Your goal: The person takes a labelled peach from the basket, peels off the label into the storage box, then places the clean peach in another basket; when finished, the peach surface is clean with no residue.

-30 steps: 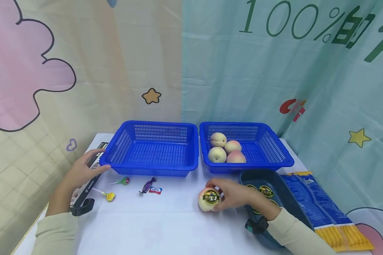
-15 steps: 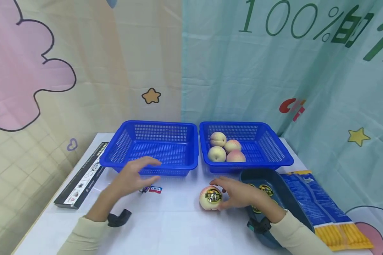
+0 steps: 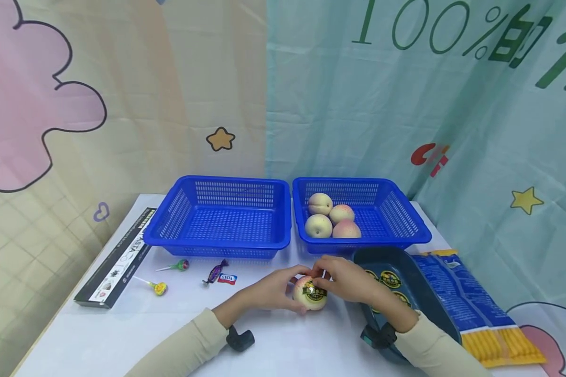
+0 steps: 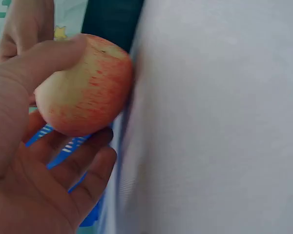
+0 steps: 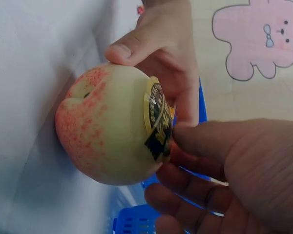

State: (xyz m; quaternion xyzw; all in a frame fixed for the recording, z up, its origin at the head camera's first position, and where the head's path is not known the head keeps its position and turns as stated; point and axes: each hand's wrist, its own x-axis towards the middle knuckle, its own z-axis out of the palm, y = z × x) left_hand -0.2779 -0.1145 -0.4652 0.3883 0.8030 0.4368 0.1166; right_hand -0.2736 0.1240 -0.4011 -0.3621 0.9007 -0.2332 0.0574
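A round peach (image 5: 105,131) rests on the white tabletop in front of the baskets, with a black and gold sticker (image 5: 157,117) on its side. My left hand (image 3: 274,289) grips the peach (image 3: 306,303) from the left, thumb on one side and fingers round the other. From the right, my right hand (image 3: 346,278) pinches the sticker's edge between thumb and index finger. In the right wrist view the sticker's near edge looks folded and partly raised. The left wrist view shows the peach's red-streaked side.
Behind stand a blue basket (image 3: 217,245) and a second blue basket (image 3: 377,244) holding several peaches. A dark tray (image 3: 429,285) with several stickers and a blue-yellow bag (image 3: 481,309) lie right. Left are a long box (image 3: 118,262), two lollipops (image 3: 159,288) and a wrapped candy (image 3: 215,272).
My left hand has moved right from beside the long box, across the candies, and now grips the peach. The right hand's fingers have shifted from the peach's side up to the sticker.
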